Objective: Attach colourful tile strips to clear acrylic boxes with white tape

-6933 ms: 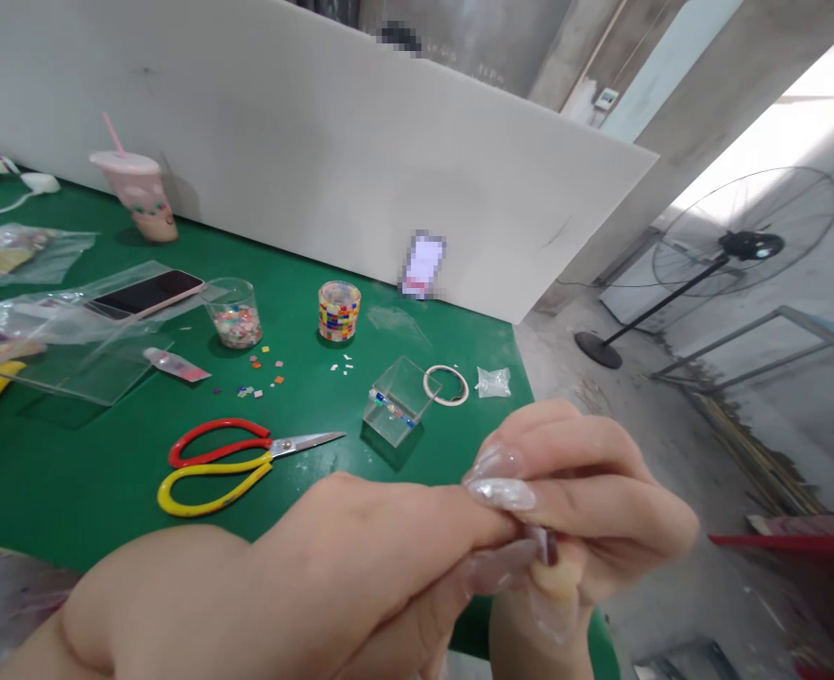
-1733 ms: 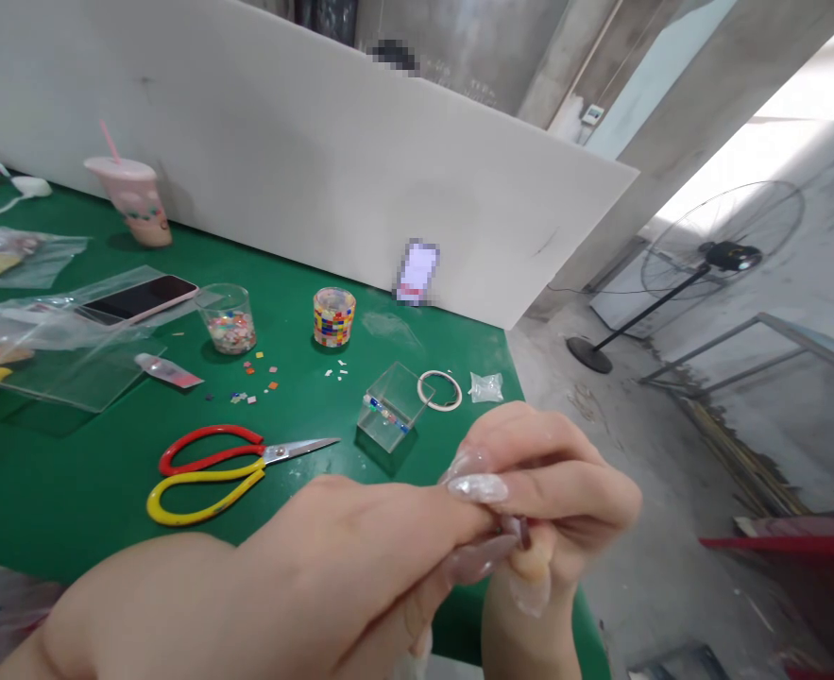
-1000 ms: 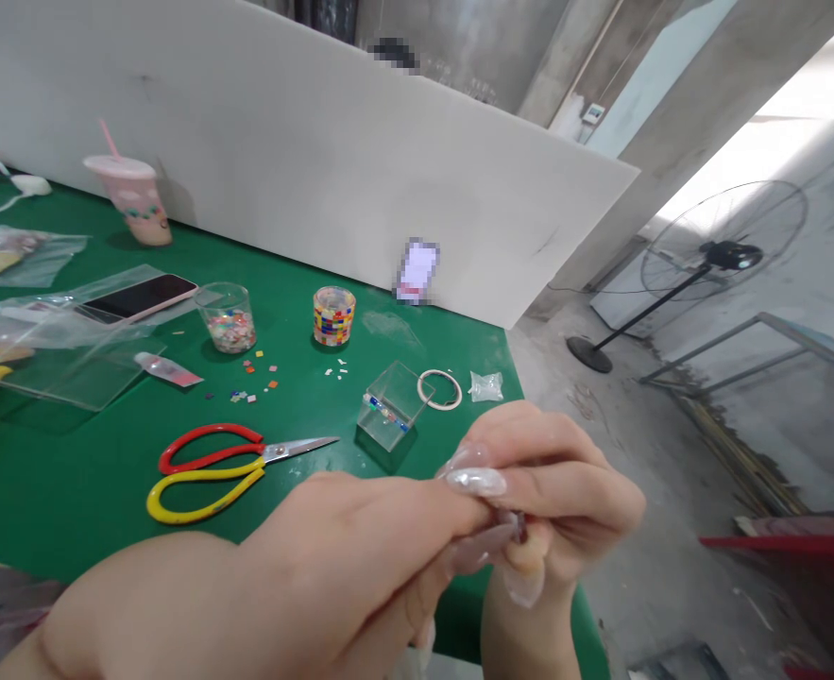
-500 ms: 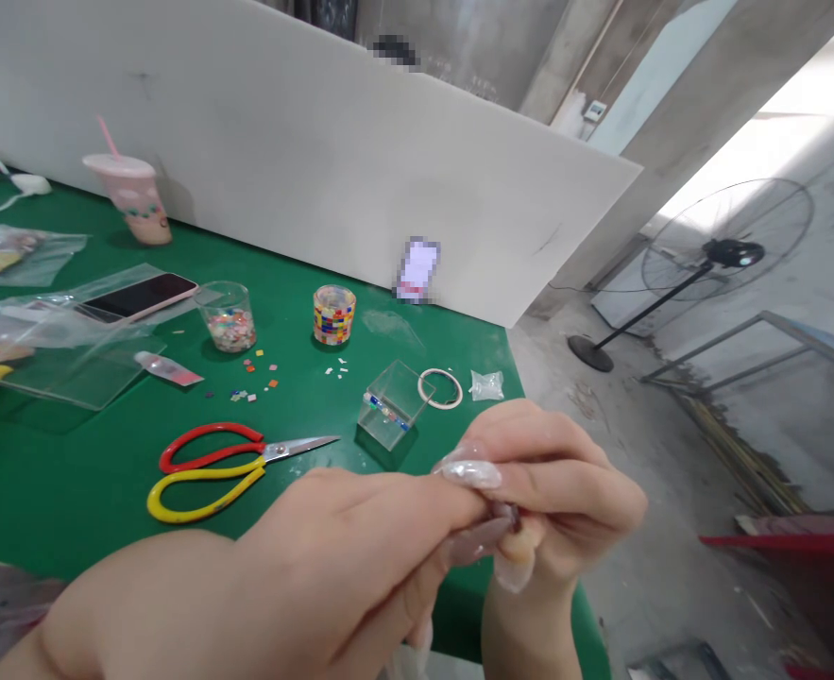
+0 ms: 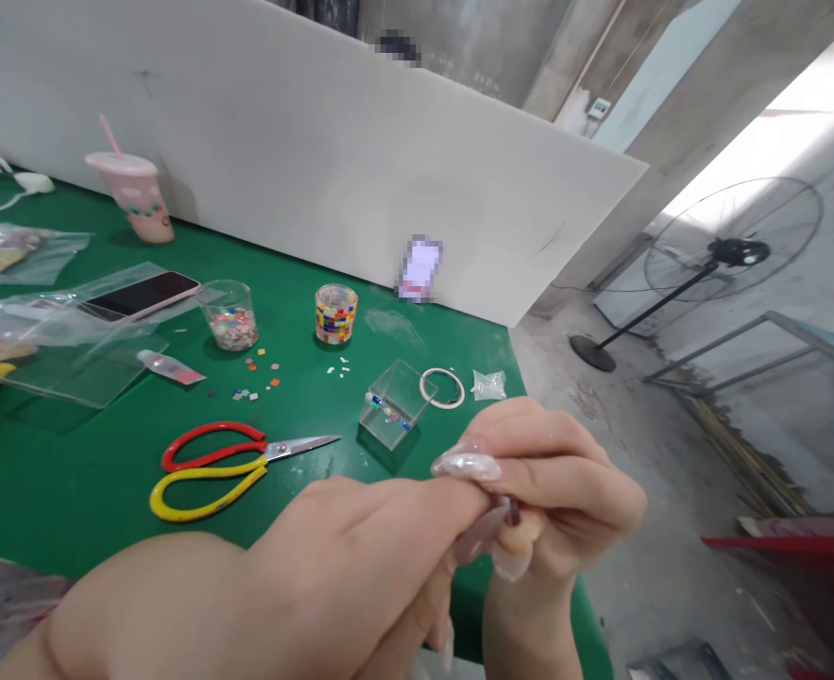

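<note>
My left hand (image 5: pixel 366 557) reaches in from the lower left with its fingers bent together against my right hand (image 5: pixel 558 472). The fingers of my right hand are closed in a pinch, and both sets of fingertips meet. Whatever lies between them is hidden, apart from a small dark bit I cannot make out. Just beyond the hands stands a clear square block (image 5: pixel 392 411) with a strip of small coloured tiles along it. A white ring (image 5: pixel 443 388) lies touching or beside it, near a small clear packet (image 5: pixel 489 384).
Red-and-yellow-handled scissors (image 5: pixel 246 465) lie left of the hands. Farther back are a glass covered in coloured tiles (image 5: pixel 335 316), a plastic cup of loose tiles (image 5: pixel 234 326), scattered tiles (image 5: pixel 250 378), a small tube (image 5: pixel 171 367), a phone (image 5: pixel 140 296) and a pink drink cup (image 5: pixel 133 194).
My left fingers have shifted slightly where they meet my right hand. The right hand stays pinched in nearly the same place. Things on the table have not moved.
</note>
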Action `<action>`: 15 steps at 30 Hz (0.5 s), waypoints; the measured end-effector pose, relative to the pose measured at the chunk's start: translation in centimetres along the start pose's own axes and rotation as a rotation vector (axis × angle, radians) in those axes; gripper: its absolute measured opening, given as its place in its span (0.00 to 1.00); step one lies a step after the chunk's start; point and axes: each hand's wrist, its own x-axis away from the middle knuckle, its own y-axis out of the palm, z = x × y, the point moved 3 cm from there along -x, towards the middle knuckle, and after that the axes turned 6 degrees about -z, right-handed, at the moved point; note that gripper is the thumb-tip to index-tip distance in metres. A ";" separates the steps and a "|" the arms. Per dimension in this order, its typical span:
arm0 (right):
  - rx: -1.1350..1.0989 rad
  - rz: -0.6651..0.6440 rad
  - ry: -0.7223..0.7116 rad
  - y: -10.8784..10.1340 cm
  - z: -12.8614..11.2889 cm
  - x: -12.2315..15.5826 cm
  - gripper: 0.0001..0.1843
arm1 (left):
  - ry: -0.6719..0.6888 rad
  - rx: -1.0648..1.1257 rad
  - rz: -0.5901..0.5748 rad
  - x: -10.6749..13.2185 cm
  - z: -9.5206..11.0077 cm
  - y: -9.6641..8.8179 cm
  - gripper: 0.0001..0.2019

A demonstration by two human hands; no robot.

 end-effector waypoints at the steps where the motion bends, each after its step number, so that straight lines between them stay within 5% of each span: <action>1: -0.040 0.050 -0.008 0.0 -0.1 0.0 0.09 | 0.007 -0.012 0.011 0.0 0.1 0.0 0.12; 15: -0.285 0.058 -0.051 0.3 0.8 -0.2 0.09 | 0.012 -0.007 -0.037 0.0 -0.4 -0.1 0.13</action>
